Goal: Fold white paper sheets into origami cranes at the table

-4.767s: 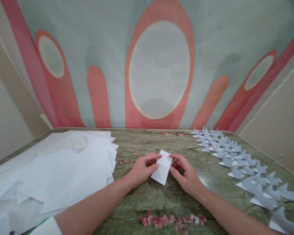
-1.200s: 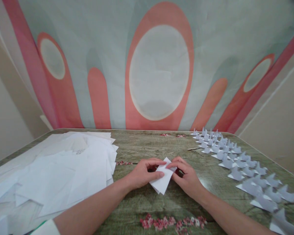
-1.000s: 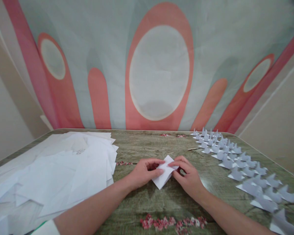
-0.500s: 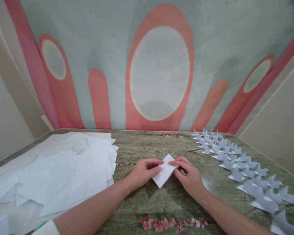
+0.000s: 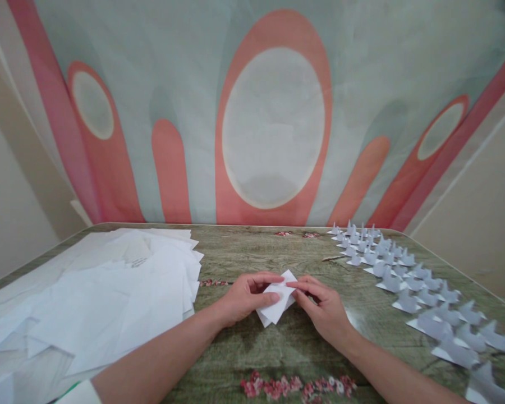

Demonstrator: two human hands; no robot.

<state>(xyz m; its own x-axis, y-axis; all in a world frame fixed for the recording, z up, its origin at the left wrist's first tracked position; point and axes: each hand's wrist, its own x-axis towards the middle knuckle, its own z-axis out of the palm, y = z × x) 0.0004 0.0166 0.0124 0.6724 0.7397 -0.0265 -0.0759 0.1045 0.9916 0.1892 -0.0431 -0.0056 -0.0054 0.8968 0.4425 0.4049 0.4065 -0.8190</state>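
A small folded piece of white paper, roughly diamond-shaped with layered points at its lower end, is held just above the table between my two hands. My left hand pinches its left side, thumb on the near face and fingers along the upper edge. From the right, my right hand grips the other edge between thumb and fingertips. Part of the paper is covered by the fingers.
A wide heap of loose white paper sheets covers the left of the wood-patterned table. Rows of folded paper figures stand along the right. Behind the table hangs a printed backdrop with coral shapes.
The paper's layers have shifted apart, so a second lower point now shows at its left. My right fingertips have moved slightly left over the paper.
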